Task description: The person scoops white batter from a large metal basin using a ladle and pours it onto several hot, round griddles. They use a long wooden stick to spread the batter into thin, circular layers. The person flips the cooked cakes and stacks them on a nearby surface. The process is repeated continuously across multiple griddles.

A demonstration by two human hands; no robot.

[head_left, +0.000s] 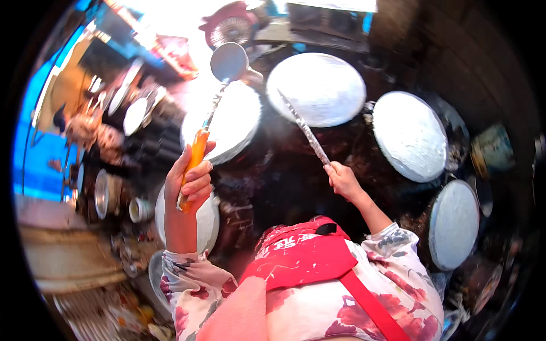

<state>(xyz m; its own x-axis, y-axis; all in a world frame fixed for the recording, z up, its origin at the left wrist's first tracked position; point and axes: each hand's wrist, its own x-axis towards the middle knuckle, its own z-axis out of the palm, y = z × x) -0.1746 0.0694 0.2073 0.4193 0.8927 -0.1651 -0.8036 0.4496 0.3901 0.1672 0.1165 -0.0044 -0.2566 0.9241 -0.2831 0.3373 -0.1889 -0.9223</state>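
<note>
Gripping the orange handle of a ladle (200, 143), your left hand (195, 181) has its fingers curled around it, and the round bowl (229, 61) points up and away from you. The ladle's shaft crosses in front of the bright left disc (230, 125); whether it touches it, you cannot tell.

Your right hand (343, 181) is closed on the near end of a long, mottled rod (309, 135). It slants away to the left, its far end overlapping the top white disc (321, 85); contact there is unclear.

To your right are the oval-looking right disc (410, 136) and the lower right disc (454, 224), both white. Another, the lower left disc (208, 224), is partly hidden behind your left forearm. You wear a white-spattered red apron (310, 261) over a floral top (369, 310). Beyond the discs, a maroon round device (230, 29) stands near the bright background.
</note>
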